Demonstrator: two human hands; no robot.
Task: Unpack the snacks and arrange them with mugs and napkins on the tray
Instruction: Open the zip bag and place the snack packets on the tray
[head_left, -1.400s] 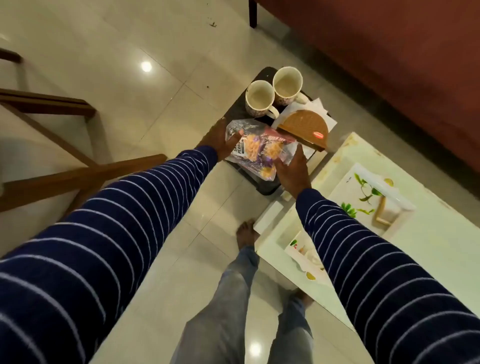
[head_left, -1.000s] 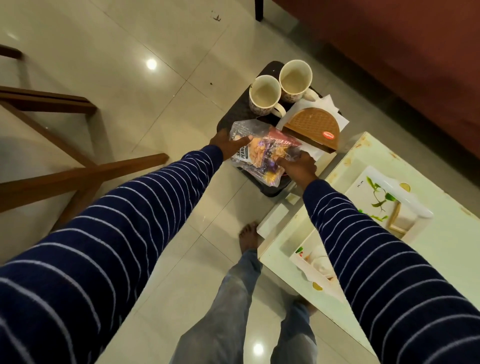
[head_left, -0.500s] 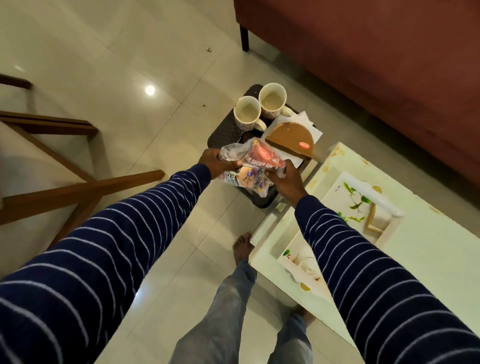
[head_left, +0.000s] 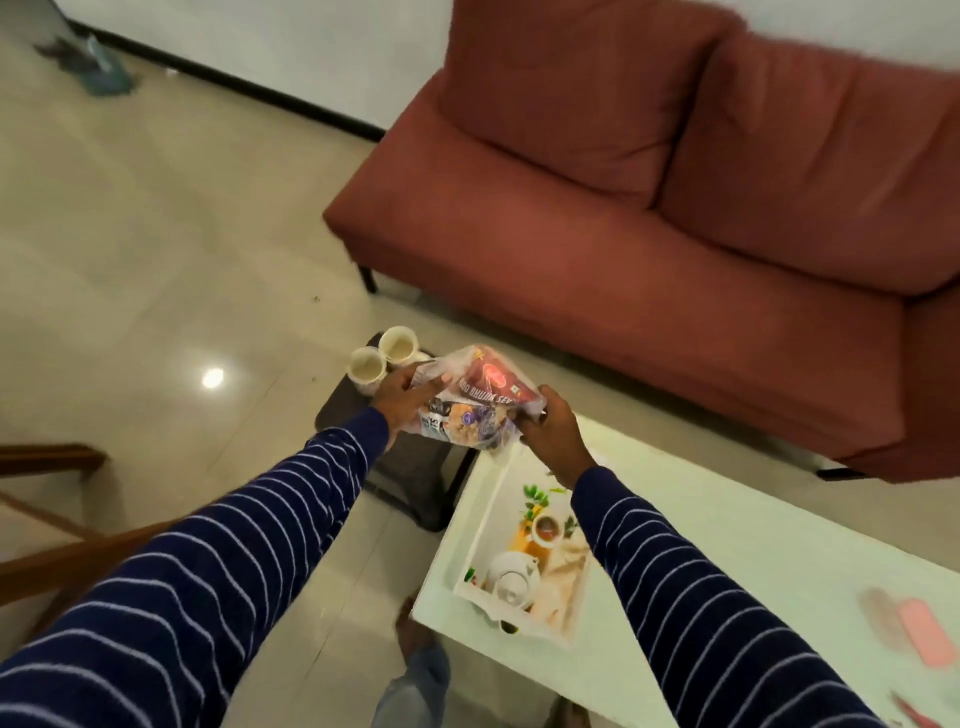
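Both my hands hold a clear plastic bag of snack packets (head_left: 475, 402) in the air, above the gap between a dark stool and the table. My left hand (head_left: 402, 400) grips its left end and my right hand (head_left: 553, 434) its right end. A red packet shows on top and a purple-and-orange one under it. Two cream mugs (head_left: 384, 354) stand side by side on the dark stool (head_left: 415, 480). A white tray (head_left: 485, 540) with a printed teapot and leaves lies on the pale table, below my right wrist. The napkin holder is hidden behind the bag.
A pale green table (head_left: 727, 561) fills the lower right, with a pink flat object (head_left: 927, 636) near its right edge. A red-brown sofa (head_left: 675, 234) stands behind it. Wooden chair parts (head_left: 47, 462) sit at the left. My leg (head_left: 415, 680) shows at the bottom.
The bag of snacks has been lifted off the stool and carried up and toward the table. My head has tilted up, so the sofa now fills the top.
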